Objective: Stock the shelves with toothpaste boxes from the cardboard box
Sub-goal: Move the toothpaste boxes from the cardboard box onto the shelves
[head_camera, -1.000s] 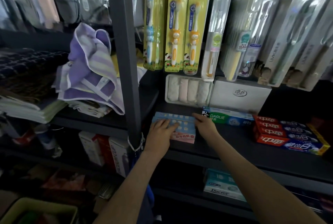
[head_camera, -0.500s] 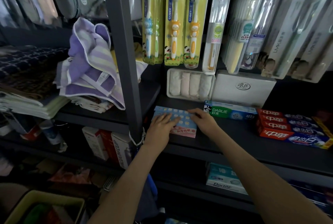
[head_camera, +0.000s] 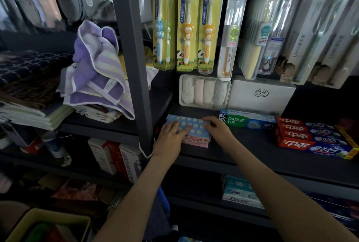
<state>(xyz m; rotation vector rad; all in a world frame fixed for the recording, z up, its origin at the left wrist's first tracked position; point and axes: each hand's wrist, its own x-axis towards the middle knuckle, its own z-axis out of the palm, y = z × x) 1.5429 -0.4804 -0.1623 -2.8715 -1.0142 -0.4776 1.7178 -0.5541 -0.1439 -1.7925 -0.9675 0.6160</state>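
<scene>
Your left hand (head_camera: 172, 136) presses flat on the blue-and-pink toothpaste box (head_camera: 195, 131), your right hand (head_camera: 217, 128) curls over its right end. Box lies on dark shelf (head_camera: 252, 150), just left of Darlie box (head_camera: 248, 120).

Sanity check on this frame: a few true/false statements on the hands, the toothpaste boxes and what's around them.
1. The left hand and the right hand both touch the pale blue and pink toothpaste boxes. True.
2. The green and blue Darlie box lies left of the left hand. False: it lies right of the right hand, on the same dark shelf.
3. The red toothpaste boxes lie towards the right end of that shelf. True.
4. The purple striped towel hangs among the yellow toothbrush packs. False: it is heaped in the left bay, beyond the grey post.
</scene>
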